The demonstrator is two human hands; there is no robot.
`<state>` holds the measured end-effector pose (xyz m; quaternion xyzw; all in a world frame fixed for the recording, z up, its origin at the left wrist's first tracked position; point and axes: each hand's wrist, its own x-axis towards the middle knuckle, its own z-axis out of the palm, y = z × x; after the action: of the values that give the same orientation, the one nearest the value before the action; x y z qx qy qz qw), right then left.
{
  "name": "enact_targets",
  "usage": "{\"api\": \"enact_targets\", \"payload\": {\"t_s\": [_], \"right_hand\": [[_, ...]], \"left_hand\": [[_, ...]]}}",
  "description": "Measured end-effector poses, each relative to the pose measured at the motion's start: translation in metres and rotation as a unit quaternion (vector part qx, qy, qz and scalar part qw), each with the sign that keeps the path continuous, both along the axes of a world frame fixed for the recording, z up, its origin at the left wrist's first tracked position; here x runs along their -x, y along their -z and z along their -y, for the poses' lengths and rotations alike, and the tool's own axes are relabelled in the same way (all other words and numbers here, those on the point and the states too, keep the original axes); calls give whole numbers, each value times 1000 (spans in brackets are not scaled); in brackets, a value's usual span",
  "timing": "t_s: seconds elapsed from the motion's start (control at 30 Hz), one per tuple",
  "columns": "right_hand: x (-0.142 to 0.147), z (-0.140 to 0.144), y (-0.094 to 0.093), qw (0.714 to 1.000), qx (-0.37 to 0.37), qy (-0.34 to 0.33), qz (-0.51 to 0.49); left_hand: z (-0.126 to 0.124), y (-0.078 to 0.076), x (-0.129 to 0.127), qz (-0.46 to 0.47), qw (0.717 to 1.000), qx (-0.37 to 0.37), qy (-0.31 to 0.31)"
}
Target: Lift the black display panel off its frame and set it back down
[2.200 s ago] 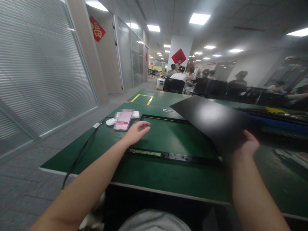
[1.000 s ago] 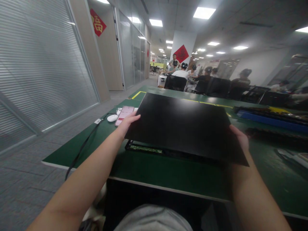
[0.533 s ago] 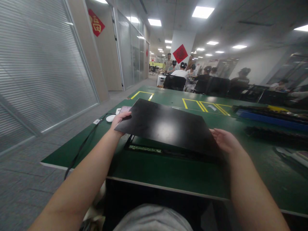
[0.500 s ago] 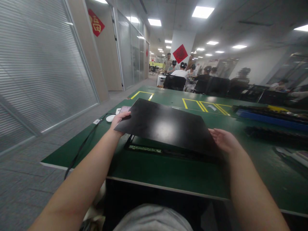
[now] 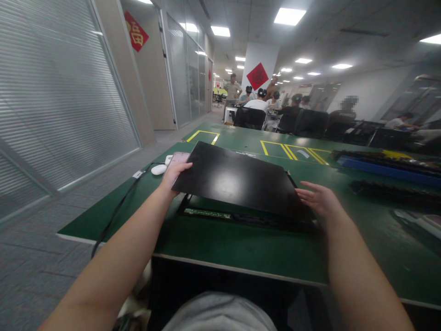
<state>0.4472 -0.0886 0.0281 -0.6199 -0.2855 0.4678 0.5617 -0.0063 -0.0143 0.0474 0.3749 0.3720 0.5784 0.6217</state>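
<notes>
A thin, glossy black flat panel [image 5: 230,177], like a display panel, is tilted over the table with its left side higher. My left hand [image 5: 175,175] is closed on its left edge, thumb on top and fingers underneath. At the right edge, my right hand [image 5: 319,197] has its fingers stretched out and apart, the fingertips at or against the panel's side. Below the panel lies a black frame [image 5: 255,219], mostly covered, with a green circuit board strip [image 5: 207,213] along its near side.
On the green table [image 5: 206,241], a phone [image 5: 179,157] and a white mouse-like object [image 5: 158,170] lie beyond my left hand. A black cable [image 5: 119,211] hangs over the left edge. Dark parts and a blue strip [image 5: 389,169] are at right. Several people sit farther back.
The panel has shifted slightly right and its right end has come down toward the frame. My right hand's fingers have spread apart. My left hand keeps its hold.
</notes>
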Motion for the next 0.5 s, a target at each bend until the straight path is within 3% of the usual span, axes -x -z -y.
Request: {"api": "enact_targets", "payload": {"t_s": [0.23, 0.5], "right_hand": [[-5, -5, 6, 999, -2, -1, 40], [-7, -9, 13, 996, 24, 25, 87]], "left_hand": [[-3, 6, -1, -22, 999, -24, -12], [4, 3, -6, -53, 998, -37, 13]]}}
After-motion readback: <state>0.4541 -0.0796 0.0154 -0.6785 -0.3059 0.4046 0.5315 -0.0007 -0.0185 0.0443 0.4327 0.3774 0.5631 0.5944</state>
